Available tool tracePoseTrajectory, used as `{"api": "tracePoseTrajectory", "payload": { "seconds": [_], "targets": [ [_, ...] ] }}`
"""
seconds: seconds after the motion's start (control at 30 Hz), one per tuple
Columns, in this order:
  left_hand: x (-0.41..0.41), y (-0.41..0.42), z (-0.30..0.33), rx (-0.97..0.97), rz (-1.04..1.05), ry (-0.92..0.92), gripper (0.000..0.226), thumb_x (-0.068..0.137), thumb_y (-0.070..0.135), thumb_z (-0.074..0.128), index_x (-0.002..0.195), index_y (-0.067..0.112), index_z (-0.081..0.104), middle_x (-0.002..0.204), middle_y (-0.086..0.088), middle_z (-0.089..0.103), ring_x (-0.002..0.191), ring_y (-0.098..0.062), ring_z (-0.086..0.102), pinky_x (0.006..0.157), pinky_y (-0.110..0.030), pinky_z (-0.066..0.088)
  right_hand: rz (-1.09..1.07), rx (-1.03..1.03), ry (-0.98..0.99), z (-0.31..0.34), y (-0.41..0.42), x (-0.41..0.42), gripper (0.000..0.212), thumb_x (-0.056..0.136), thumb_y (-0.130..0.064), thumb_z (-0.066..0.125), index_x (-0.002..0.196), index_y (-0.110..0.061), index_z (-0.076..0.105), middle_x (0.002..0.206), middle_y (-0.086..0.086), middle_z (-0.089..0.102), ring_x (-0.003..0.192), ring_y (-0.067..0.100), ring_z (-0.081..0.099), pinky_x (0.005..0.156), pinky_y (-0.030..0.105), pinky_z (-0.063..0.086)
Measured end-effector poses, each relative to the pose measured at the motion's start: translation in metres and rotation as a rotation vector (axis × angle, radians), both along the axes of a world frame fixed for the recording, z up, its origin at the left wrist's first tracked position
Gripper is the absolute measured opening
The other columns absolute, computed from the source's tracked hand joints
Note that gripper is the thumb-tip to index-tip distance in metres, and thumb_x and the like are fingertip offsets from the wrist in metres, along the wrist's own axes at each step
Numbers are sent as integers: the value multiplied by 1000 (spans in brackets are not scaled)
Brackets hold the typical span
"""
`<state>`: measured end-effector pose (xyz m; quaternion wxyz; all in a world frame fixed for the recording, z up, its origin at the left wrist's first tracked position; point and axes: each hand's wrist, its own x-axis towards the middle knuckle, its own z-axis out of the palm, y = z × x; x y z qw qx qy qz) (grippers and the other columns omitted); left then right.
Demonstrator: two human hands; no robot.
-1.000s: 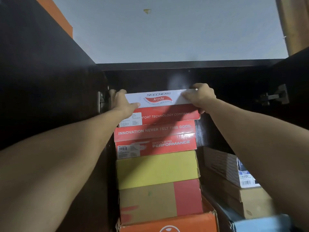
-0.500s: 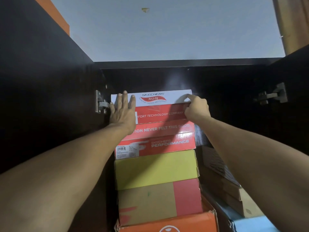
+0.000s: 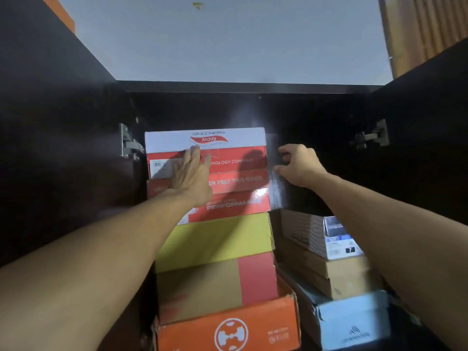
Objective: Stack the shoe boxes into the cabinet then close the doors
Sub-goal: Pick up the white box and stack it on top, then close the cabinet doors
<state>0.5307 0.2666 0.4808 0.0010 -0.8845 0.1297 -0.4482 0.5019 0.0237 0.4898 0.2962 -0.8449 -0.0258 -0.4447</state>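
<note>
Now left hand (image 3: 191,176) flat on top shoe box (image 3: 205,152), right hand (image 3: 298,164) loosely curled, holding nothing

A pale grey-white ceiling (image 3: 228,41) spans the upper view, with a small yellowish mark (image 3: 198,5) near its far edge. At upper right hangs a ribbed tan curtain (image 3: 425,29). At upper left shows an orange edge (image 3: 59,10). The light is dim and the surroundings fall into deep shadow.
</note>
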Motion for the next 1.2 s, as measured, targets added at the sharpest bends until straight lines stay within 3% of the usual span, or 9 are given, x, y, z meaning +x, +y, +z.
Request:
{"api": "tracePoseTrajectory", "payload": {
  "seconds": [0.2,0.43,0.5,0.73,0.83,0.93,1.03,1.1,1.2],
  "targets": [
    [-37,-67,-47,-156,-430,280,74,70,36,79,136,17,52,138,-7,54,129,-33,49,105,-46,42,-62,-72,139,-40,-49,-83,60,79,-31,80,132,-15,58,114,8,69,102,22,65,88,35,55],
    [-96,-145,-124,-132,-664,529,71,60,50,82,124,26,60,123,-1,64,111,-25,62,87,-31,52,-236,-127,318,-107,-89,-195,57,79,-32,79,129,-16,60,110,6,71,62,7,62,61,23,56],
    [-118,-164,-149,-107,-691,560,81,67,51,80,137,24,51,136,-5,56,120,-27,57,90,-31,48,-302,-125,364,-127,-100,-227,57,78,-33,80,128,-15,61,107,6,72,59,7,62,61,24,58],
    [-193,-220,-233,-120,-878,712,83,66,59,76,136,22,50,137,0,57,124,-22,55,101,-34,46,-588,-77,307,-187,-144,-306,32,83,-31,76,108,-12,69,98,3,68,77,14,65,65,21,52],
    [-218,-240,-267,-128,-910,710,82,74,53,74,141,18,44,148,-5,45,135,-26,43,110,-42,37,-690,-21,259,-204,-161,-321,22,87,-27,73,102,-12,70,94,5,68,74,14,62,63,23,51],
    [-232,-262,-295,-158,-917,654,81,77,52,72,142,17,41,147,-4,44,136,-26,40,112,-46,34,-709,47,291,-222,-175,-323,34,89,-25,70,118,-12,58,104,3,62,80,17,60,64,24,49],
    [-237,-284,-316,-177,-903,667,82,80,50,70,146,17,35,153,-3,37,141,-26,34,115,-47,30,-659,123,368,-240,-188,-315,48,93,-18,63,137,-11,44,127,7,56,105,25,60,71,26,49],
    [-238,-297,-328,-191,-895,666,83,81,49,70,148,16,32,156,-5,33,143,-27,31,116,-47,29,-603,172,391,-250,-195,-308,51,95,-11,58,143,-12,40,139,7,52,119,29,58,71,24,50],
    [-240,-310,-345,-217,-889,657,84,81,49,70,149,17,31,156,-5,32,143,-27,31,116,-45,30,-587,255,340,-260,-202,-301,48,97,-3,51,143,-11,42,139,7,52,121,30,57,74,25,50]
  ]
}}
